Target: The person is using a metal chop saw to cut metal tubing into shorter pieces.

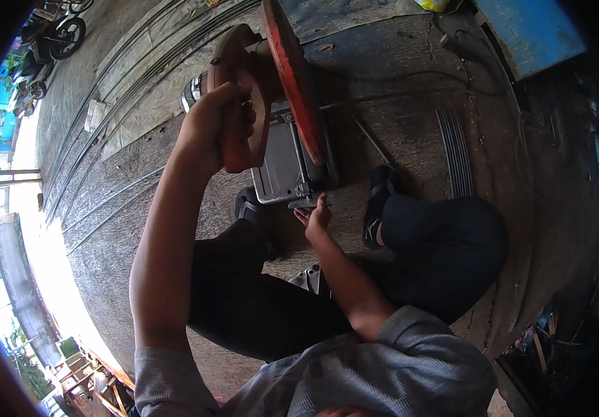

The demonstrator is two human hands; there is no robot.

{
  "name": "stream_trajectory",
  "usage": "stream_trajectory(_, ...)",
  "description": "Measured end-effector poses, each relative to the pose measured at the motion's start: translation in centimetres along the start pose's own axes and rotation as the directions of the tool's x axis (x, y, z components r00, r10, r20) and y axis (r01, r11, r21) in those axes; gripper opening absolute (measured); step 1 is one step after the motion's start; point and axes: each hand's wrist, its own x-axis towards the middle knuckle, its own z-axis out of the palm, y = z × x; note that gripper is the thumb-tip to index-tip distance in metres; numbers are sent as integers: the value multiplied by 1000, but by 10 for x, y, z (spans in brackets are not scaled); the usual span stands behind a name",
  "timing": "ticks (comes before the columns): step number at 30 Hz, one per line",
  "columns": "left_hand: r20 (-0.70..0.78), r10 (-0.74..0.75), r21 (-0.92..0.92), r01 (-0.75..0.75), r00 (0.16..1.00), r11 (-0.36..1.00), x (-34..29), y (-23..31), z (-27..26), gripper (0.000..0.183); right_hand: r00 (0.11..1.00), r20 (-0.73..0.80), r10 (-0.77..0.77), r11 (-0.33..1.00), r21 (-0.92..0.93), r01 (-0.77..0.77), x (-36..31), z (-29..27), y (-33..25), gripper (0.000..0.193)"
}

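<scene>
A red cut-off saw (291,76) stands on the floor in front of me, its arm raised over a grey metal base (275,170). My left hand (224,121) is closed round the saw's red loop handle (237,149). At the near end of the base, my right hand (317,218) has its thumb and fingers about the vise handle (303,204); part of that grip is hard to make out. The vise screw (300,156) runs along the base beside the red blade guard (292,83). I see no workpiece clearly in the vise.
A bundle of thin metal bars (455,154) lies to the right, with a single rod (374,142) nearer the saw. Long rods (132,66) stretch over the floor at left. A dark cable (410,75) trails behind. My shoes (381,194) flank the base. A blue panel (532,35) stands far right.
</scene>
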Motion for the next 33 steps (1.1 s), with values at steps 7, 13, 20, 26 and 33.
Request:
stream_trajectory(7, -10, 25, -15, -26, 1000, 1000, 0, -1, 1, 21, 985, 94, 142, 986, 72, -149, -13, 1, -15, 64)
stream_trajectory(13, 30, 35, -59, -33, 999, 998, -2, -1, 0, 20, 976, -177, 123, 992, 13, -123, 1, 8, -14, 60)
stream_trajectory(20, -22, 11, -18, -11, 1000, 1000, -3, 1, 3, 23, 968, 106, 226, 957, 164, -241, 17, -10, -12, 59)
stream_trajectory(26, -10, 32, -23, -33, 999, 999, -4, 0, 3, 22, 916, 249, 314, 934, 91, -345, 22, -22, -19, 60)
stream_trajectory(33, 2, 77, -33, -77, 997, 996, -4, -3, 0, 22, 966, 137, 220, 946, 210, -245, 15, -10, -12, 55)
